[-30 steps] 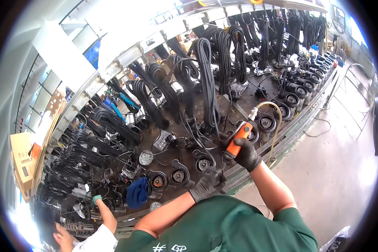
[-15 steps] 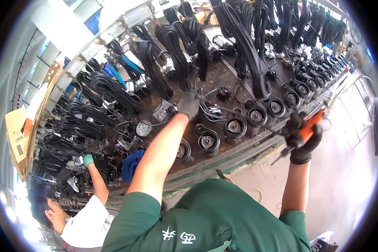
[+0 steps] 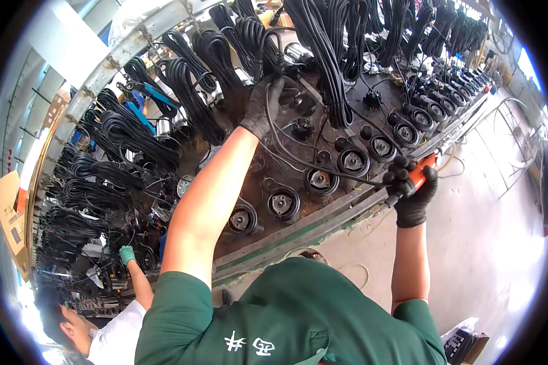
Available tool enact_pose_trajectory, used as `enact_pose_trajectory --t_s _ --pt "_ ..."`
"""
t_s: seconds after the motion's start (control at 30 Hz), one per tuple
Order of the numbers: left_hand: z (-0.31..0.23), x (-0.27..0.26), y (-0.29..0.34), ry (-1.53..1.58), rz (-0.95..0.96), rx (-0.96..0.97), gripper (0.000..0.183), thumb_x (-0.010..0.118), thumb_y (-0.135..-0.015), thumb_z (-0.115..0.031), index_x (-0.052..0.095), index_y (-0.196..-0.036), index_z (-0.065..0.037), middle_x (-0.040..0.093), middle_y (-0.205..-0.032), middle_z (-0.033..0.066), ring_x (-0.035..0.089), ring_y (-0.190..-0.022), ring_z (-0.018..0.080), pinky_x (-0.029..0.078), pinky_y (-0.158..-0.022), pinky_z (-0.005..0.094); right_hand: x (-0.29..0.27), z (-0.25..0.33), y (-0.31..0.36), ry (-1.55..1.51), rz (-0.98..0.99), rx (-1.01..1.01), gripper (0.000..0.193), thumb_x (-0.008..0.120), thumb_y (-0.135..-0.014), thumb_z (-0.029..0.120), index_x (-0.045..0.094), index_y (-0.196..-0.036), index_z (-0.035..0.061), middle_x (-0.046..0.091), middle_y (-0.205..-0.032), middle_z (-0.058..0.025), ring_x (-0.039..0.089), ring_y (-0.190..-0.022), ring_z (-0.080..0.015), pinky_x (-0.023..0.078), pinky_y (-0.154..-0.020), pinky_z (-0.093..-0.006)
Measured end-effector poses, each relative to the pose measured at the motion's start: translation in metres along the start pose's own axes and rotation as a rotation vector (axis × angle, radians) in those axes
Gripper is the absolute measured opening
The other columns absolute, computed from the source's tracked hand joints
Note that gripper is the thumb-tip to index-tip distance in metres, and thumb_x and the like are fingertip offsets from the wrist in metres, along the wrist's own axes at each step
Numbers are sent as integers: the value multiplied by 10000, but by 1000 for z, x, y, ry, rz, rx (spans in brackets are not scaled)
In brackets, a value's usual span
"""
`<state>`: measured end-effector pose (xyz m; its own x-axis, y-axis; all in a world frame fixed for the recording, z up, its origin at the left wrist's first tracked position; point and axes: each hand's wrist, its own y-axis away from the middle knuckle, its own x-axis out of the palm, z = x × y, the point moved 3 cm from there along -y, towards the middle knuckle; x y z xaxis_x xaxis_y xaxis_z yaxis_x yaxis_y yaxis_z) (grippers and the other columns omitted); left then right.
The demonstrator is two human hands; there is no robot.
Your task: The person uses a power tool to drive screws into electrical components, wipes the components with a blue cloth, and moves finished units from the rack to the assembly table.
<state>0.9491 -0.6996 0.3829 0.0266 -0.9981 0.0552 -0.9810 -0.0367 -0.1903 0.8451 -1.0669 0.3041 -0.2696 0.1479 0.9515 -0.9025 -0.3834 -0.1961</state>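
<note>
My left hand (image 3: 263, 111), in a dark glove, reaches over the bench with its fingers closed round a black cable (image 3: 279, 58). Some of those fingers are blurred. From near this hand a length of cable (image 3: 323, 167) sags across the bench toward my right hand, where its end is hidden. At the front edge, my gloved right hand (image 3: 415, 198) is wrapped round an orange power screwdriver (image 3: 421, 171), its tip slanting down to the left. Below the cable, round black motor-like housings (image 3: 282, 204) stand in a row along the bench front.
Coiled black cable bundles (image 3: 332, 61) hang above the bench (image 3: 249, 240). To the left, a person in a white shirt (image 3: 119, 331) works with a green-gloved hand (image 3: 127, 255). A cardboard box (image 3: 9, 213) stands far left; a dark crate (image 3: 463, 347) sits on the floor (image 3: 469, 231).
My left hand has moved farther over the bench and lifted a cable up. My right hand, with the screwdriver, has shifted left and slightly up. The view has shifted a little.
</note>
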Motion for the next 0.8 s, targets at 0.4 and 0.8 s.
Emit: enact_pose_trajectory --t_s 0.4,0.8 --pt "-123 -32 155 -302 -167 486 352 452 -1110 -327 654 -1125 -39 582 -716 23 588 -601 129 461 -562 283 -61 -40 -39 435 -326 18 378 711 -802 311 681 -1056 33 645 -1337 -171 649 -1165 -296 574 -888 -431" --pt "-184 -115 430 -605 -994 462 536 463 -1067 -528 580 -1014 -8 521 -665 12 470 -499 96 408 -522 209 -31 -117 -233 681 166 152 432 763 -857 230 610 -1235 90 645 -1089 -32 645 -980 -213 530 -918 -384"
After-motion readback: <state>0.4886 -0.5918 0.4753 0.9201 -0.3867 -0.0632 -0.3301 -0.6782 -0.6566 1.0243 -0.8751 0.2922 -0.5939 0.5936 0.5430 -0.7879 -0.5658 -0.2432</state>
